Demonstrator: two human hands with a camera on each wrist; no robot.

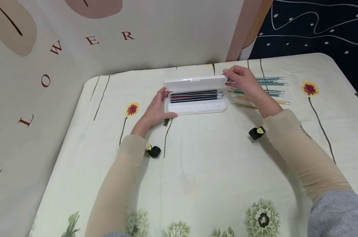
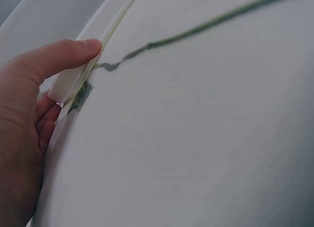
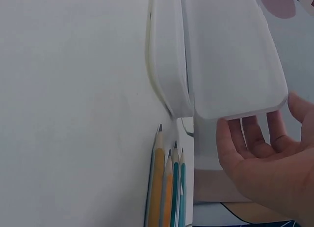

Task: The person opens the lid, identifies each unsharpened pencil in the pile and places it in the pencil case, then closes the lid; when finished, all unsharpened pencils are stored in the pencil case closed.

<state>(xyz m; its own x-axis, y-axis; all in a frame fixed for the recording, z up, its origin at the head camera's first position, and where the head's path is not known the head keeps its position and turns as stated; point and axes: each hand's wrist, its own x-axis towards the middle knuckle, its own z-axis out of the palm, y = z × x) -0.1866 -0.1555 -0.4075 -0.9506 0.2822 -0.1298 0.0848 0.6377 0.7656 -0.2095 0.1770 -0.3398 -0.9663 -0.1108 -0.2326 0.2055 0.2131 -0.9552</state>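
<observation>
A white plastic pencil case [image 1: 201,108] lies on the cloth with its lid [image 1: 193,84] raised along the back side. Several dark pencils [image 1: 196,98], a reddish one among them, lie lengthwise inside it. My left hand [image 1: 154,110] grips the case's left end, thumb [image 2: 73,53] on the front edge and fingers round the back. At the other end, my right hand [image 1: 243,80] holds the right edge of the lid [image 3: 235,55] between thumb and fingers. In the right wrist view those fingers are bent under the lid's edge.
Right of the case lie several green pencils [image 1: 274,84] and yellow pencils [image 1: 285,102], partly behind my right hand and wrist; their tips point toward the case. A printed flower cloth [image 1: 208,158] covers the table. Behind it stand a lettered backdrop [image 1: 173,33] and a dark patterned cloth [image 1: 315,29].
</observation>
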